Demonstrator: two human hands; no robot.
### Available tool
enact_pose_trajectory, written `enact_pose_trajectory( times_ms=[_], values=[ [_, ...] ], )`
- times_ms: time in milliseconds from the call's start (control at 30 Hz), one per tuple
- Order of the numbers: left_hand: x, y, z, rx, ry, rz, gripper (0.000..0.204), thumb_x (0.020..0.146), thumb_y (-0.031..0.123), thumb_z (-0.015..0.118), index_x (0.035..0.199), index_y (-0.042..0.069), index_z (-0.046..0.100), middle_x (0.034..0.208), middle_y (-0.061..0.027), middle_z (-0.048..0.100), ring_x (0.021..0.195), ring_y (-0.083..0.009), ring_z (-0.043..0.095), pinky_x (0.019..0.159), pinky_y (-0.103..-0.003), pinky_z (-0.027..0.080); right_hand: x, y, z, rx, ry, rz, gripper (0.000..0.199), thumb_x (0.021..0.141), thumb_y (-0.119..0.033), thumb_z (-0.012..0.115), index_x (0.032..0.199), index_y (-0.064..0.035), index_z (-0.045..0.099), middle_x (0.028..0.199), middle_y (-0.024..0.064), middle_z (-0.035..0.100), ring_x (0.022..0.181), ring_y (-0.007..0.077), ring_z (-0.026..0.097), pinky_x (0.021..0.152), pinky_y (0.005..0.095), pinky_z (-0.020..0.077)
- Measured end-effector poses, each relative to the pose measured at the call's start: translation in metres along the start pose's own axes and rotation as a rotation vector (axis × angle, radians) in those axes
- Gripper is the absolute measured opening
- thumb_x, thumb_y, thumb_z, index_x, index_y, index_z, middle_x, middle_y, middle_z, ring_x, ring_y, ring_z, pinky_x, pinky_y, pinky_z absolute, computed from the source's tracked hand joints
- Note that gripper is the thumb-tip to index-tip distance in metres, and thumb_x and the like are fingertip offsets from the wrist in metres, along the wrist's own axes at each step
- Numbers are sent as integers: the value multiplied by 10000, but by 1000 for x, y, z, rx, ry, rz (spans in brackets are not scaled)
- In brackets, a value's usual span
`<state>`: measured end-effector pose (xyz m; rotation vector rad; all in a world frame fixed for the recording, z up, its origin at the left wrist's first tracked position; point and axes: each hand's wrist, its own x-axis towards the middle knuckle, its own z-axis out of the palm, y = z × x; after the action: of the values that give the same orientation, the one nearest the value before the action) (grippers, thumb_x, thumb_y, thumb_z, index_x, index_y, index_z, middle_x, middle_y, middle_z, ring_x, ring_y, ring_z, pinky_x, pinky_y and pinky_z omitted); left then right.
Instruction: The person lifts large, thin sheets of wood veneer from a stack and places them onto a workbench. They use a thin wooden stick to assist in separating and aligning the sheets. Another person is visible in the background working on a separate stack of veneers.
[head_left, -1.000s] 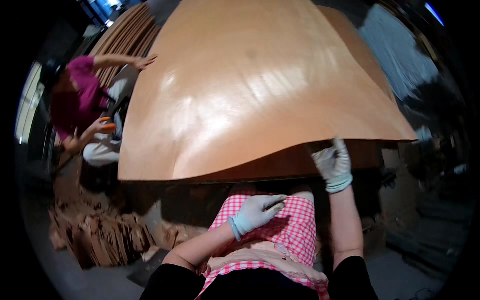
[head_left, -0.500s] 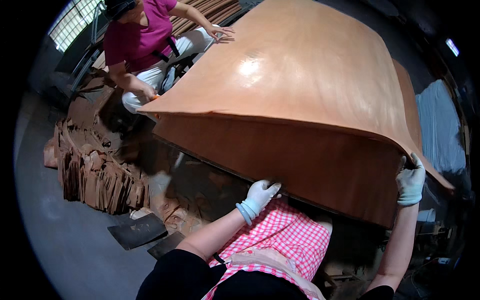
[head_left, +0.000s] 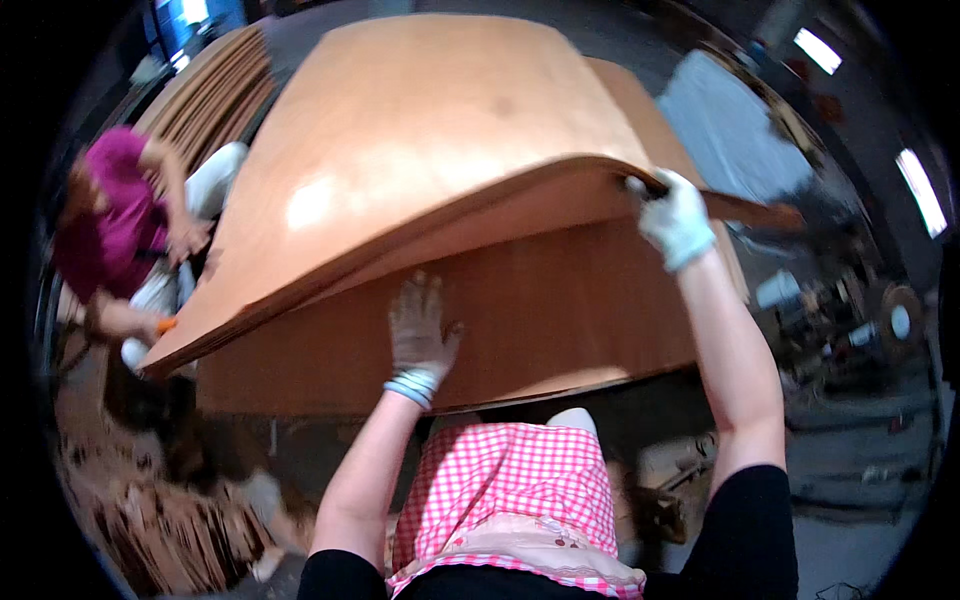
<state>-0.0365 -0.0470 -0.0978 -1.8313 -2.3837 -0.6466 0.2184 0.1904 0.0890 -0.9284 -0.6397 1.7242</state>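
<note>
Lifting without creasing

The upper sheet is arching above the lower sheet, over its near edge; the right hand is gripping it, the left hand lying splayed beneath. Keeping the bend gradual is probably preventing cracks.

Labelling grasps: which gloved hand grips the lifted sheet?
The right hand, curled at the edge of the lifted sheet; the left hand is spread open over the lower sheet.
</note>
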Motion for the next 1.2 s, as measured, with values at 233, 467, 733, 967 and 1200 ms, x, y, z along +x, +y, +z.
enact_pose_trajectory(
  times_ms=[233,467,733,967,1200],
  values=[
    [130,14,-13,369,-107,-63,1094,680,564,742,1518,139,180,1572,-191,119,1459,-316,121,1163,-519,94,39,-30,50,13,-75,-226,628,929,-353,588,1338,59,351,1282,297,467,1080,339,588,875,352,561],
    [241,6,-27,604,-112,-134,1254,592,466,855,1530,139,90,1589,-168,55,1468,-318,74,1161,-494,89,39,50,-9,-483,-590,-179,527,901,-296,670,1319,-23,505,1151,89,635,957,177,635,838,324,545],
    [409,-99,-5,579,-95,48,1217,564,236,858,1531,200,119,1590,-123,107,1450,-289,170,1134,-499,225,32,120,-126,-376,-319,255,367,964,-233,571,1254,-10,553,1105,96,654,952,143,628,829,285,527],
    [409,-67,32,600,346,172,621,880,229,610,1444,141,366,1462,-126,402,1371,-262,345,1124,-486,230,-49,124,-192,-225,68,272,306,973,-214,554,1216,-28,584,1082,75,668,950,151,642,830,291,529],
    [313,-4,107,371,-242,380,641,911,327,573,1431,23,353,1414,-223,431,1337,-368,366,1127,-512,235,-176,109,-260,-194,482,317,297,991,-194,512,1210,-5,581,1112,109,660,938,184,656,844,307,525]
  ],
)
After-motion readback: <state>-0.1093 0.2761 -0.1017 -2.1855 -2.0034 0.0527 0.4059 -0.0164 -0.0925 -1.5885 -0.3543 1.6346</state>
